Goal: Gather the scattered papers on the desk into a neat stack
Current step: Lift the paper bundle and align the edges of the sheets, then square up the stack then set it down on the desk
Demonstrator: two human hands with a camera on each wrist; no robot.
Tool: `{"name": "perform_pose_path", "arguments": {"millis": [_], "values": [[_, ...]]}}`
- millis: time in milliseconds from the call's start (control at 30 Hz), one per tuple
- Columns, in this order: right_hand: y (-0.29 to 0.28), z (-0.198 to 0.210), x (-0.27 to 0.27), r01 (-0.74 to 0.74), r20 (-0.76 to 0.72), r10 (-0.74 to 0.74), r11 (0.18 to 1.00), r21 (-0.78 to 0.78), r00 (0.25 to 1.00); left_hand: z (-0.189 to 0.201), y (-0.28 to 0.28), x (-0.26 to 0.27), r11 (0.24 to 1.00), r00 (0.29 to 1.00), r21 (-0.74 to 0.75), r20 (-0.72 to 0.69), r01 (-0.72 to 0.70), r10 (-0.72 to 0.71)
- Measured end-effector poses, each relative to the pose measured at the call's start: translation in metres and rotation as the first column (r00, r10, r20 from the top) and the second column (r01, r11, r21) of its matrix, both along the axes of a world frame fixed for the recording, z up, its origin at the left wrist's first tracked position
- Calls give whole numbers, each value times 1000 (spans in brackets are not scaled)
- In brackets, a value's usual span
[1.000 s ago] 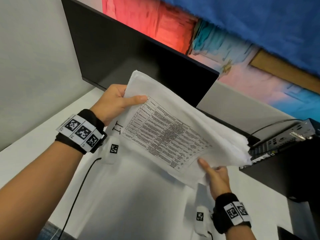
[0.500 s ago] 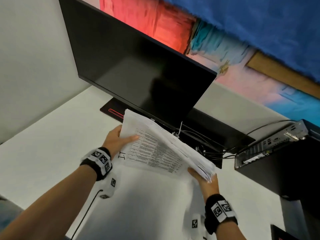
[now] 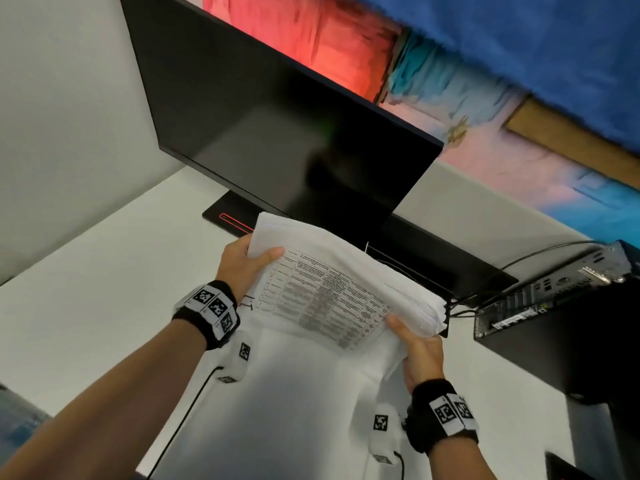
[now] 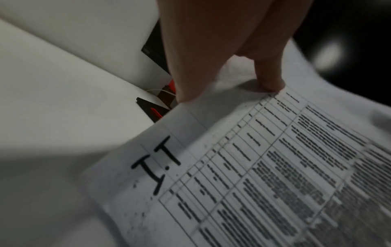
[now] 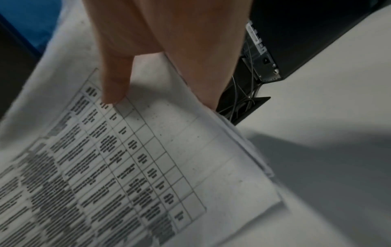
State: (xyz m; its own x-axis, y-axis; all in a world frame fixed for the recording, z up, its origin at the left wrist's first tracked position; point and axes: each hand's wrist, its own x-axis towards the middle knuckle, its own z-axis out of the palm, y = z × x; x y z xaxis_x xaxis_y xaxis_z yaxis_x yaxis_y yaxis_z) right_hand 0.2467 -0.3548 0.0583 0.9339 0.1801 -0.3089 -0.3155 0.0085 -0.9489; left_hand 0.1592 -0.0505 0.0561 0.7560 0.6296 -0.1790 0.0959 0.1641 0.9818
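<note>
A thick stack of white papers point(image 3: 332, 289) hangs tilted above the white desk point(image 3: 86, 292), its front sheet printed with a table and marked "I.T" point(image 4: 156, 165). My left hand point(image 3: 242, 268) grips the stack's left edge, thumb on the front sheet point(image 4: 268, 80). On the opposite edge my right hand point(image 3: 415, 344) holds it, thumb pressed on the table print point(image 5: 114, 86), fingers behind the sheets. The stack's lower edge point(image 5: 243, 137) stands just over the desk.
A black monitor point(image 3: 277, 133) stands right behind the stack on a black base with a red stripe point(image 3: 228, 216). A black computer case point(image 3: 561, 306) with cables sits to the right. A grey partition wall point(image 3: 69, 98) is on the left.
Both hands carried the stack down from in front of the monitor toward the desk, and it now stands steeper and a little further from me.
</note>
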Motion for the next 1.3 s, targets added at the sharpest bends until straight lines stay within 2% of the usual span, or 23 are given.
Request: {"name": "perform_pose_path", "arguments": {"millis": [133, 200, 267, 333, 400, 500, 567, 600, 667, 767, 833, 900, 933, 1000, 1033, 1067, 1100, 1133, 1167, 1200, 1233, 1300], "values": [[-14, 14, 0, -31, 118, 32, 999, -10, 993, 15, 11, -9, 992, 983, -82, 152, -91, 103], [-15, 14, -2, -83, 114, 95, 990, -112, 989, 14, 15, -11, 995, 992, -80, 113, -52, 61], [-9, 8, -1, -136, 63, 152, 969, -205, 986, 7, 14, -9, 998, 1000, -64, 5, 27, -27], [-4, 4, -1, -151, 3, 157, 958, -243, 988, 4, 9, -6, 998, 996, -18, -57, 61, -62], [-3, 4, 3, -135, 2, 139, 964, -227, 990, 11, 5, -3, 998, 999, 50, -31, 33, -31], [-6, 22, 9, -14, 97, 36, 975, -223, 995, 43, 6, 3, 970, 999, 242, 24, 15, -21], [-6, 41, 12, 59, 268, 27, 950, -308, 963, 75, 5, 8, 907, 997, 418, 35, 48, -69], [-2, 52, 12, 41, 350, 83, 943, -331, 933, 92, 2, 11, 857, 993, 509, 30, 85, -116], [14, 73, 8, -95, 453, 261, 930, -356, 853, 127, -10, 19, 717, 978, 678, -19, 165, -207], [39, 99, 7, -199, 483, 433, 865, -461, 761, 177, -38, 24, 503, 953, 833, -89, 230, -289], [46, 111, 8, -232, 454, 424, 878, -419, 783, 193, -48, 24, 429, 950, 886, -40, 178, -310], [41, 111, 7, -223, 434, 332, 933, -284, 838, 196, -48, 20, 436, 970, 899, 65, 44, -233], [37, 110, 6, -189, 426, 267, 957, -218, 864, 191, -45, 15, 473, 978, 881, 123, -29, -170], [22, 101, 6, -95, 399, 130, 990, -106, 908, 168, -41, -1, 595, 958, 772, 288, -222, -16], [14, 96, 8, -53, 380, 71, 997, -57, 922, 150, -40, -10, 645, 942, 707, 331, -290, 61], [7, 91, 9, -20, 348, 19, 1000, -1, 937, 128, -39, -20, 699, 943, 650, 312, -298, 113], [1, 87, 10, 10, 305, -28, 998, 60, 952, 104, -38, -30, 777, 969, 590, 220, -221, 108], [-4, 84, 11, 33, 255, -63, 992, 122, 965, 76, -37, -39, 859, 998, 510, 59, -52, 25], [-8, 80, 11, 51, 212, -87, 984, 170, 973, 50, -37, -47, 906, 983, 386, -120, 172, -136], [-11, 76, 11, 66, 176, -101, 979, 195, 979, 24, -39, -53, 900, 914, 223, -252, 376, -319], [-13, 72, 10, 82, 145, -112, 976, 199, 983, 3, -40, -58, 857, 826, 74, -318, 511, -465], [-17, 59, 9, 116, 96, -135, 977, 182, 986, -31, -42, -60, 776, 715, -85, -339, 624, -612]]}}
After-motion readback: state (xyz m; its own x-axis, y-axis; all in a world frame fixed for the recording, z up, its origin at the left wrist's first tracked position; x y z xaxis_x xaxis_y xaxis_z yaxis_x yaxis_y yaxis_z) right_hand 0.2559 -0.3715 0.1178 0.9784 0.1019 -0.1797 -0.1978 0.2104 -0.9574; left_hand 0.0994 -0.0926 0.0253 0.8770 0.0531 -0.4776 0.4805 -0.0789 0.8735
